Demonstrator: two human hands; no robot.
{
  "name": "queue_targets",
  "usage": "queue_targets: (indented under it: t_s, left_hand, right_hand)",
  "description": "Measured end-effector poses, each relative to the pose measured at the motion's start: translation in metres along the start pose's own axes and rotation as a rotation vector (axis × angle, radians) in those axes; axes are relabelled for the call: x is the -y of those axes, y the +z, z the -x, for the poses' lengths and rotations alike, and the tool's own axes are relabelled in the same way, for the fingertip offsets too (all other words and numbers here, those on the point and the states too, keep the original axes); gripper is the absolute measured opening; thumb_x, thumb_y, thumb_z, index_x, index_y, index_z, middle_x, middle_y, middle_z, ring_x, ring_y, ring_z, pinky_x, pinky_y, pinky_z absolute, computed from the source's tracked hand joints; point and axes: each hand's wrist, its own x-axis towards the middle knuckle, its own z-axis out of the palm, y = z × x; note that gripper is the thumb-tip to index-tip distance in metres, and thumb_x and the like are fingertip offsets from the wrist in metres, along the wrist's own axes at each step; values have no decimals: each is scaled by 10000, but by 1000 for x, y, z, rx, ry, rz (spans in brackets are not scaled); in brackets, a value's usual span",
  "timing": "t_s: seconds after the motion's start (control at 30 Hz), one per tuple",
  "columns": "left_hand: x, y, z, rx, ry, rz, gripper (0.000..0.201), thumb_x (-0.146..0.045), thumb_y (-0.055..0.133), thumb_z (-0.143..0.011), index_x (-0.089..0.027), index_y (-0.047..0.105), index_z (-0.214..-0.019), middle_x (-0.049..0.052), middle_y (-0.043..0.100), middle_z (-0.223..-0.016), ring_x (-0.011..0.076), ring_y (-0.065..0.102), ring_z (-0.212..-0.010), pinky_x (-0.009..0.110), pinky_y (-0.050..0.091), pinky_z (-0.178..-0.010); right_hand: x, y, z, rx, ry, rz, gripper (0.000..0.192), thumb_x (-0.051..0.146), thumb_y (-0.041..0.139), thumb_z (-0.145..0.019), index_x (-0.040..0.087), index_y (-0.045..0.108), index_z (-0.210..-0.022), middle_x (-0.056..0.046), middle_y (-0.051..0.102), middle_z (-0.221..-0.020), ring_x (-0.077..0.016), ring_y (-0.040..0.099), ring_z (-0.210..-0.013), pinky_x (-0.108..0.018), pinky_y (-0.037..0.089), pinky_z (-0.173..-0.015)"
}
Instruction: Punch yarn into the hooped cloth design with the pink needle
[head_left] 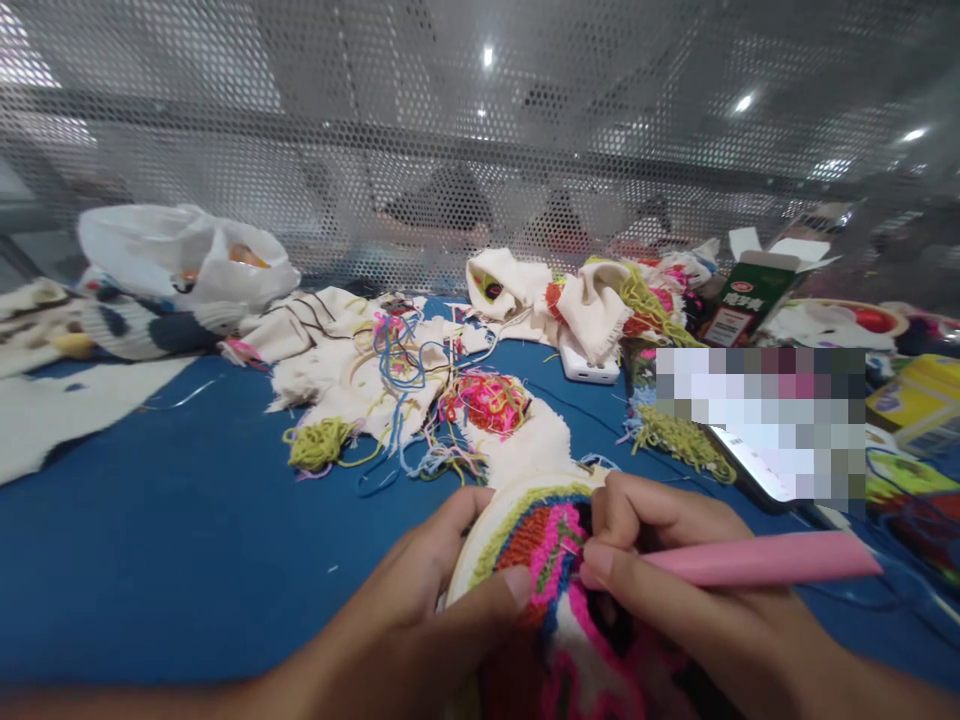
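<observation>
One round hoop (463, 562), left hand (431, 590) gripping it, looped yarn (546, 565), right hand (690, 606) clasping smooth pink tool (780, 558)

Table (247, 540): near edge cut off by frame. Hoop (471, 540): lower part also out of frame; right rim covered by right hand (690, 610). Left hand (420, 590): most fingers hidden under hoop. Pink tool (765, 558): front end lost among fingertips. Phone (761, 430), toward table's right edge: screen pixelated, unreadable. Yellow box (926, 400): clipped by frame. Bag (180, 250), far left corner: orange contents unidentifiable. Beyond far edge, shapes behind mesh (315, 150) blurred.
</observation>
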Motion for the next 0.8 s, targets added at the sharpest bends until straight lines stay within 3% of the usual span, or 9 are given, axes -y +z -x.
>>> queue_targets:
  t_s: [0.33, 0.8]
  left_hand:
    - [-5, 4, 2, -16, -38, -11, 299, -228, 555, -809, -177, 464, -1089, 37, 613, -980, 148, 595, -802, 220, 449, -705]
    - [1, 1, 0, -29, -24, -23, 379, -306, 593, -768, -194, 468, -1108, 56, 601, -1015, 215, 589, -879, 278, 454, -741]
  right_hand:
    - [2, 1, 0, -35, 40, -270, 255, 233, 519, -785, 178, 418, -558, 56, 433, -523, -61, 364, -471, -171, 280, -410]
    - [-10, -2, 0, -138, 51, -356, 262, 255, 514, -781, 190, 395, -557, 57, 376, -524, -85, 298, -492, -198, 269, -428]
